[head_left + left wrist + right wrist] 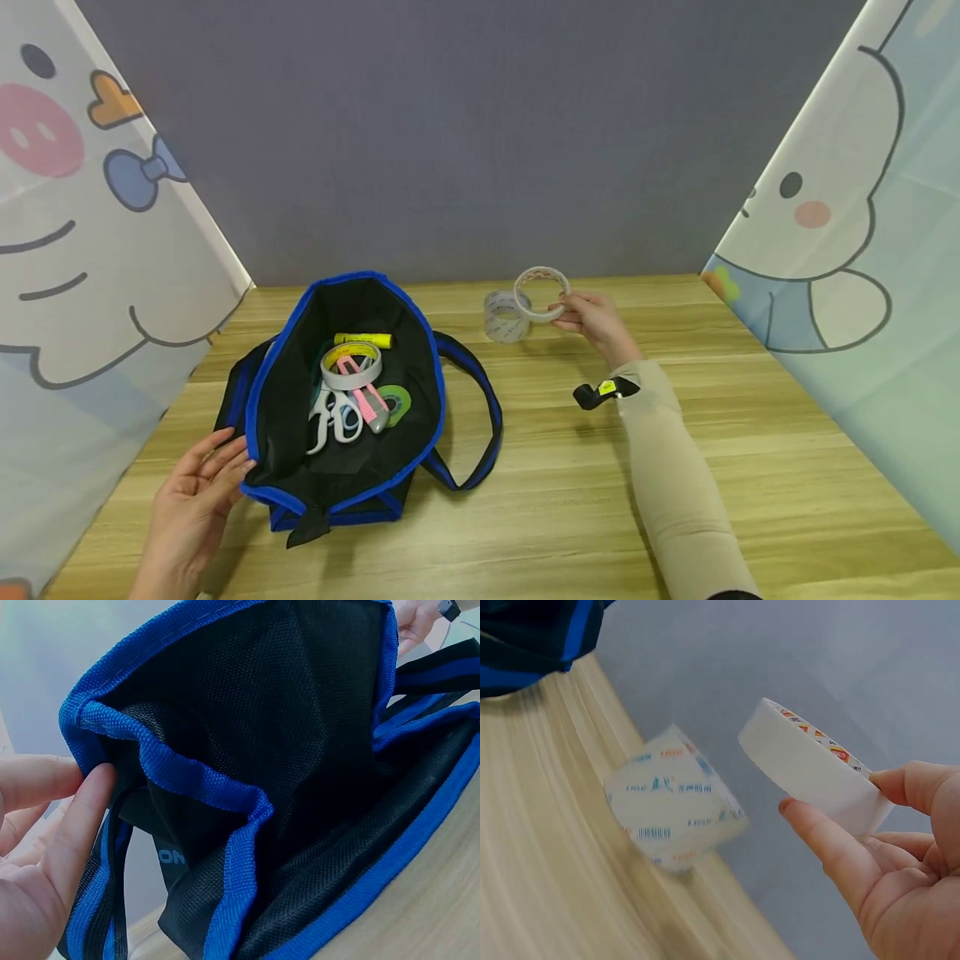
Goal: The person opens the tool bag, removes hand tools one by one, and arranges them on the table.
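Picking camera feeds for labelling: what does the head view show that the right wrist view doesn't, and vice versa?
Head only: the left hand at the bag's rim, and the items inside, including white scissors, a pink cutter and a yellow tube.

Right wrist only: a readable barcode on the clear tape roll.

Both: the right hand holding the white tape roll, the clear roll, the wooden table and at least part of the bag.

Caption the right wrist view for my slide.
Right hand holds a white tape roll near a clear packing tape roll.
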Action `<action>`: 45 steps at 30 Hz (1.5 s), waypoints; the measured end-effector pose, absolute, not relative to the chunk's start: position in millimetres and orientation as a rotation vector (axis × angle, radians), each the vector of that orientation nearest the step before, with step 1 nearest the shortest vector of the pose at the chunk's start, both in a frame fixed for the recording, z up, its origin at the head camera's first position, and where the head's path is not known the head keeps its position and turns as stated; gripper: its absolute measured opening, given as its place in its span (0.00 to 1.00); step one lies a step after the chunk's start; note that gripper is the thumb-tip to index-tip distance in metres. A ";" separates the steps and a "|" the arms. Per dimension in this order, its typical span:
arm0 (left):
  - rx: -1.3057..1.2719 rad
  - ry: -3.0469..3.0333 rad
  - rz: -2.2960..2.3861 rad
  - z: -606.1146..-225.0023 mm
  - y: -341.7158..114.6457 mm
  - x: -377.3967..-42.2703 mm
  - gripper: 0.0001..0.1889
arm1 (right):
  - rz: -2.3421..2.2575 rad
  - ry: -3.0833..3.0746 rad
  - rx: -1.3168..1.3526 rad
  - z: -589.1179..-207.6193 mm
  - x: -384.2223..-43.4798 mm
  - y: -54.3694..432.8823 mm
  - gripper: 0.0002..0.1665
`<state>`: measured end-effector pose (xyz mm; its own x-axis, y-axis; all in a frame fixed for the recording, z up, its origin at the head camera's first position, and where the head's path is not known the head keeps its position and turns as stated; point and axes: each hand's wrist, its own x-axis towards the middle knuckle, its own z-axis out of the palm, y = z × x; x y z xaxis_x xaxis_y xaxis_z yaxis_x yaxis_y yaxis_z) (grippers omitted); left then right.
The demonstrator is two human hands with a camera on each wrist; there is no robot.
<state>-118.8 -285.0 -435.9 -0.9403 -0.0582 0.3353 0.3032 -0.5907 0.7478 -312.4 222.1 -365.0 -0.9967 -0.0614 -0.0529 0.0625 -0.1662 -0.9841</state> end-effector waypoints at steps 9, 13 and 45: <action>-0.407 -1.295 -2.600 -433.9 -284.9 -119.4 0.25 | -2.441 1.868 0.155 -380.0 -314.4 240.1 0.25; -0.421 -1.286 -2.596 -433.1 -285.4 -119.3 0.25 | -2.474 1.821 0.250 -387.6 -316.6 243.6 0.22; -0.420 -1.306 -2.591 -434.1 -283.5 -116.9 0.25 | -2.072 1.948 0.367 -408.8 -333.4 259.1 0.30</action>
<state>-116.9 -283.5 -434.1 -0.9374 -0.0577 0.3435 0.3105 -0.5853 0.7490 -333.4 259.1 -408.8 -0.9306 -0.0250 -0.3651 0.3659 -0.0566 -0.9289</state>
